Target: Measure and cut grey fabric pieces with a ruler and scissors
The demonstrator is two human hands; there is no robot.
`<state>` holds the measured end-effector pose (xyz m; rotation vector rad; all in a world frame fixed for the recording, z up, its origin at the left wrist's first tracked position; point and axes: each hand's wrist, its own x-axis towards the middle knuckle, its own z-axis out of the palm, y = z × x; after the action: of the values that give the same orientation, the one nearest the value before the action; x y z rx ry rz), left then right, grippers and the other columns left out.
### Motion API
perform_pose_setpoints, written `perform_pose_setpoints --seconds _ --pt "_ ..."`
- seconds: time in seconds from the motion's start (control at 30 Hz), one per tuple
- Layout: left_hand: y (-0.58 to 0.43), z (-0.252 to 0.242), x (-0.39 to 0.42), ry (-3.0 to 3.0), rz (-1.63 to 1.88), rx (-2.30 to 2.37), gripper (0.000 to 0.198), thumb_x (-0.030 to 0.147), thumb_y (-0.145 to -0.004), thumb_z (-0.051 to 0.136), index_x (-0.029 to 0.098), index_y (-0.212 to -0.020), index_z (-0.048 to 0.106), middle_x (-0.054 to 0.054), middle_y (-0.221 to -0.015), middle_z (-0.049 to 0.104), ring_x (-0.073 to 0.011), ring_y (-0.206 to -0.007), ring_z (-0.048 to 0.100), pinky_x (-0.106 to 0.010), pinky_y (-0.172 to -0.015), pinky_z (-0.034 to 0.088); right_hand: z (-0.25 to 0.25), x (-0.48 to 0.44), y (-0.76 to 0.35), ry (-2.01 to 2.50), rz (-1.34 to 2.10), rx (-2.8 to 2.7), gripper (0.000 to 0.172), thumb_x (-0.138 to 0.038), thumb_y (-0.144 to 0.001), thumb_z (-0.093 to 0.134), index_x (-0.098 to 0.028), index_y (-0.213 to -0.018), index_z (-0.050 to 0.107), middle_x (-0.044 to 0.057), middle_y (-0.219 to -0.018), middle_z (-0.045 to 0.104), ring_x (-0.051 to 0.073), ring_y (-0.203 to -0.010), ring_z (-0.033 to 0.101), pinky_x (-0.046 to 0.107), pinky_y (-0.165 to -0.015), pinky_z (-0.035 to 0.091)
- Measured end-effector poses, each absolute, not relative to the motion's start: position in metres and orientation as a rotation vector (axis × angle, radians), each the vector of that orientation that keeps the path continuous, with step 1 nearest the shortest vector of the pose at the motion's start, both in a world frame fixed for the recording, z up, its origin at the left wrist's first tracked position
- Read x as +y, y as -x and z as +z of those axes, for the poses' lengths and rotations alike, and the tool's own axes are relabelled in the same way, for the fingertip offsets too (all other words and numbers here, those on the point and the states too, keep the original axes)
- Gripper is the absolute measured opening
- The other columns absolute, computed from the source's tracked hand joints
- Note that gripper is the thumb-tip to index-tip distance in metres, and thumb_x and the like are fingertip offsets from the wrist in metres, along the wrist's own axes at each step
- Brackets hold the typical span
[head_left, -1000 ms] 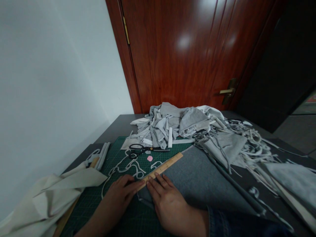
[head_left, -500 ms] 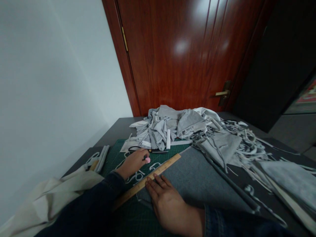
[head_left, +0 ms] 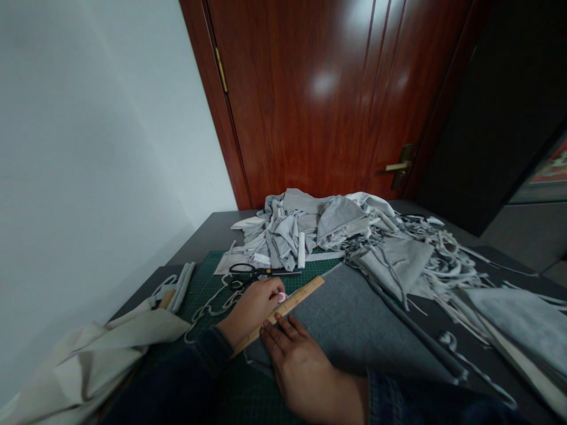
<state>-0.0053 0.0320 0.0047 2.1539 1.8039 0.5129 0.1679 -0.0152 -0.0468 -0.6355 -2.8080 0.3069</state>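
Evenly, my flat, unclenched right hand point(head_left: 303, 366) should press the straight tan wooden ruler point(head_left: 305, 294) along grey cloth point(head_left: 363, 316) while my left hand point(head_left: 259, 300) pinches a rounded pink piece point(head_left: 282, 297).

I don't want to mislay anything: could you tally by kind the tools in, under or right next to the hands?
Wooden ruler: 1
Scissors: 1 pair
Pink disc, in the left hand: 1
Total: 3
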Motion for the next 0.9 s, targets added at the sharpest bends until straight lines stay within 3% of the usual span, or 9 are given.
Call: perform_pose_setpoints --seconds 0.9 --pt "0.002 0.006 0.040 -2.306 0.302 1.782 0.014 0.014 -0.091 0.056 0.020 -0.082 0.066 -0.004 -0.087 0.070 -0.0183 -0.081 0.063 -0.028 -0.074 0.042 -0.040 -0.015 -0.169 0.638 0.365 -2.868 0.063 -0.032 -0.103 0.046 0.000 -0.158 0.040 0.023 -0.162 0.042 0.043 -0.153 0.033 0.062 -0.124 0.032"
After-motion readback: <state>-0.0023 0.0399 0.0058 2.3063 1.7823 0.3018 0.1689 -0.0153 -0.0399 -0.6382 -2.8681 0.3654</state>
